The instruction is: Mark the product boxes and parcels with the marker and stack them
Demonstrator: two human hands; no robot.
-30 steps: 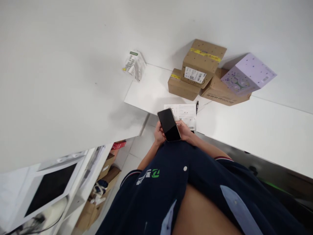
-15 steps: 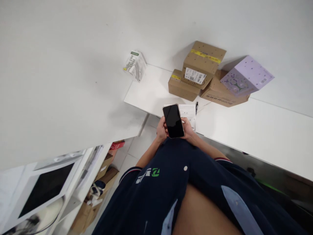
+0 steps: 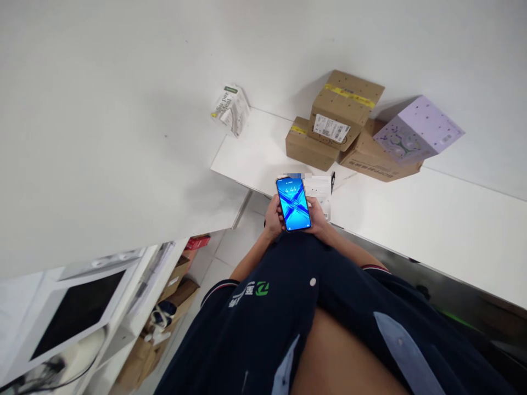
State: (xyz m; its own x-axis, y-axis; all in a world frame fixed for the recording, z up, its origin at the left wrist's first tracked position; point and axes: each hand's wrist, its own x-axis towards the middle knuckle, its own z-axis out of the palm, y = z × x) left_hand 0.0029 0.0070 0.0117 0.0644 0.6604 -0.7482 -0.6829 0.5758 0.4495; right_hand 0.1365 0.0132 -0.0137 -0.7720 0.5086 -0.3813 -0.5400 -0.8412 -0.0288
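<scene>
The phone (image 3: 293,204) is a slim slab with rounded corners, its lit screen bright blue with darker crossing streaks and clock digits reading 4:44. It is held in front of the navy cloth shirt (image 3: 284,274), at the counter's near edge, between the left hand (image 3: 273,215) and the right hand (image 3: 317,215), each grip curled around one long side. The phone hides part of a white printed sheet (image 3: 323,192) on the smooth white counter (image 3: 255,148); a black pen (image 3: 333,180) lies at the sheet's right edge. Farther back, a yellow-taped cardboard box (image 3: 346,107) sits stacked over a smaller carton (image 3: 308,149). A wider carton (image 3: 379,159) beside them carries a lilac box (image 3: 424,126). At left stands a pale "Super Meal" package (image 3: 233,112).
</scene>
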